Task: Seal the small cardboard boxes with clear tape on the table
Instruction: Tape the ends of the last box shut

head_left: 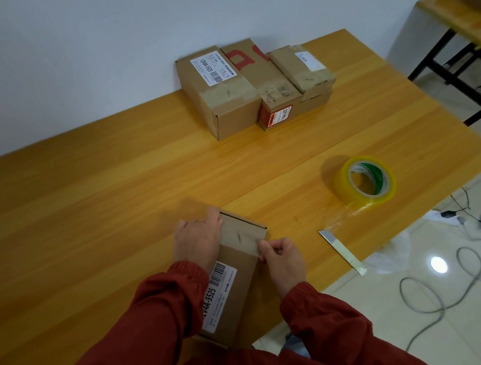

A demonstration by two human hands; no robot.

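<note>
Small cardboard box (240,271) is lying lengthwise at the near edge of the tabletop (91,208), label up, directly under the person.

Left hand (198,240) is gripping the box's far left side, fingers curling over the edge. This looks like bracing, so the box is not sliding while the other side is being worked.

Right hand (282,256) is pinching at the box's right edge, fingertips closing on the end of the tape strip (243,235) that is crossing the lid. Probably it is folding the strip's end down the side wall to lock the flap.

Tape roll (364,182) is sitting flat near the right edge of the tabletop, its loose tail trailing toward that edge. A flat cutter (341,249) is lying close by, overhanging the same edge. Both are sitting within the right hand's reach, presumably for the next strip.

Three other boxes (221,97) are sitting packed together at the far edge against the wall, well apart from the work. Glossy bands are showing across their tops, so I am reading them as finished and parked out of the way.
</note>
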